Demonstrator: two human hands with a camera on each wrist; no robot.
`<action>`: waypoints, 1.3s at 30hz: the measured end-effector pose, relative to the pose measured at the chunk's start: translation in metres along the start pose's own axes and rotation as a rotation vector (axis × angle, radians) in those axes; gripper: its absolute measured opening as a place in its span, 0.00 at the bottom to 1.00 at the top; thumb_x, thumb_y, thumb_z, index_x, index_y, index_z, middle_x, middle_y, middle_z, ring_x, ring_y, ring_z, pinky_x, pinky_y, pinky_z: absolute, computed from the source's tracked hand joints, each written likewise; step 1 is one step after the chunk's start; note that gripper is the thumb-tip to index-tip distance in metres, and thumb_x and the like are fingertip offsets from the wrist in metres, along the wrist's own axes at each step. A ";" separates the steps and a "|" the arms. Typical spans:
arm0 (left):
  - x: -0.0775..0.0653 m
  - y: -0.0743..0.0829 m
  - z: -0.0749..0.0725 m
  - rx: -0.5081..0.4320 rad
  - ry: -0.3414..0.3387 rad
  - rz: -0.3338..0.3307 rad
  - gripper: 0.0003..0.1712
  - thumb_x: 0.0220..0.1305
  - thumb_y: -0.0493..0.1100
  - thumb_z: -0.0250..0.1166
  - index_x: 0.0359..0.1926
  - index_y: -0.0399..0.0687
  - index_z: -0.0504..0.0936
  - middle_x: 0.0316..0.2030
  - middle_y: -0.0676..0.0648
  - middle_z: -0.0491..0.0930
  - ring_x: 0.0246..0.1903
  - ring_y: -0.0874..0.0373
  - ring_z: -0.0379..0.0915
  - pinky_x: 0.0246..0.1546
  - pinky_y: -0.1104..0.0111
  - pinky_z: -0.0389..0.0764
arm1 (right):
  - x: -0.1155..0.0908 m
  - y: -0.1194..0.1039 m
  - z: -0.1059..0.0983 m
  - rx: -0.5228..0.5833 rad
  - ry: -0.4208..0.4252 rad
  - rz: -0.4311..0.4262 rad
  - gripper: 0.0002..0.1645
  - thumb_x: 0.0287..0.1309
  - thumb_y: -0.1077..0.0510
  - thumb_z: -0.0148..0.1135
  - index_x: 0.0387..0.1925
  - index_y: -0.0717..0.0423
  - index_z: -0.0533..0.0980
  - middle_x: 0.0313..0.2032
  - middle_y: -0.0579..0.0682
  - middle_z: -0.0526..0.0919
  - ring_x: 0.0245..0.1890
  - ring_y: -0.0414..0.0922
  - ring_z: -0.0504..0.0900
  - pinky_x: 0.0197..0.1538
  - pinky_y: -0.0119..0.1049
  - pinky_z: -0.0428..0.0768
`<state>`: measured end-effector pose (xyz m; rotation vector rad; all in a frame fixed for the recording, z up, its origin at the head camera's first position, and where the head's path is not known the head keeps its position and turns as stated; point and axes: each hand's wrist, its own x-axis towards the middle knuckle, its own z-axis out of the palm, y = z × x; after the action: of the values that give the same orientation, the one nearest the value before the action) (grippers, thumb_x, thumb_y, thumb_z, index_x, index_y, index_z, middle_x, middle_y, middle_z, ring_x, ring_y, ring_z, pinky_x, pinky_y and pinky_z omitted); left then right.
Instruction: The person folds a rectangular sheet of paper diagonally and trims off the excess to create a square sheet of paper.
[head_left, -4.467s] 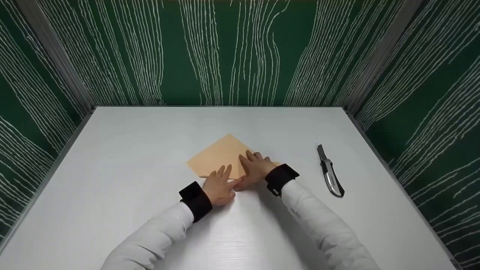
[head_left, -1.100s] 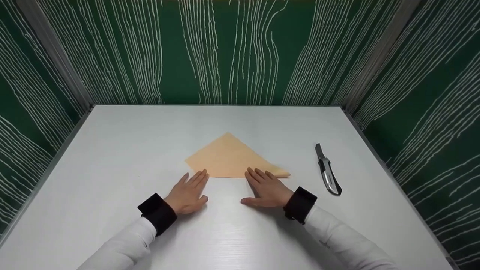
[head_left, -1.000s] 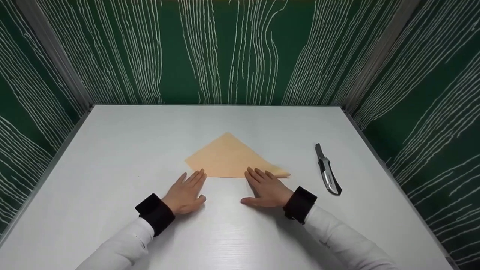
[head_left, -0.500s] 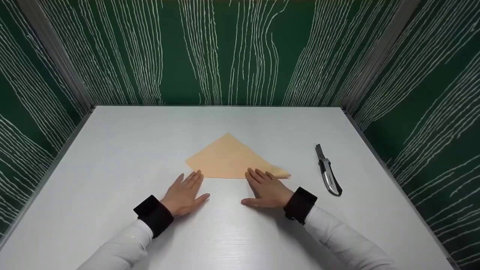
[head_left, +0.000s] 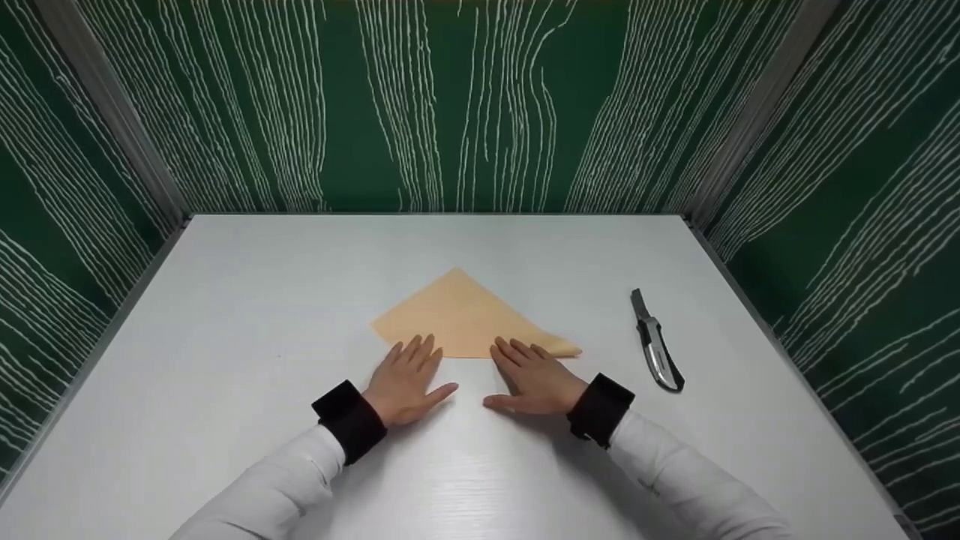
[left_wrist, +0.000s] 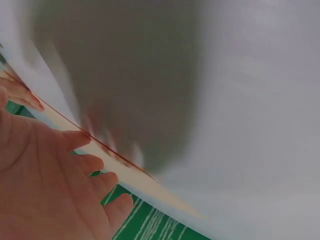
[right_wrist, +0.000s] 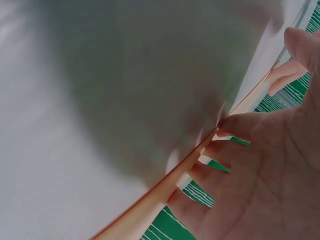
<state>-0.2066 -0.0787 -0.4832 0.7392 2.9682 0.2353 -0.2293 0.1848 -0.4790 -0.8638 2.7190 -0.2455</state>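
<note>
Pale orange paper — peaked — lies partly under left hand and right hand, fingers extended.

Paper, pale orange, on white table.
Paper: plain, yellower at the right corner, near edge reddish in both wrist views. Table: white, faint fine grain. Knife: silver and black. Walls: deep green — wavering white lines, in bands. Posts: grey. Cuffs: solid black. Sleeves: white — small greyish mark on the right one.
</note>
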 end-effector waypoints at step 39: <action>0.035 0.043 0.000 -0.136 -0.218 -0.071 0.46 0.73 0.77 0.40 0.82 0.63 0.51 0.84 0.40 0.39 0.84 0.39 0.33 0.78 0.33 0.41 | -0.029 0.017 0.010 -0.011 0.090 0.080 0.59 0.68 0.30 0.54 0.78 0.70 0.52 0.80 0.67 0.52 0.81 0.62 0.53 0.82 0.59 0.54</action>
<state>-0.2174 -0.0246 -0.4777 0.6009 2.7347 0.3252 -0.2132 0.2148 -0.4864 -0.7630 2.8330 -0.2588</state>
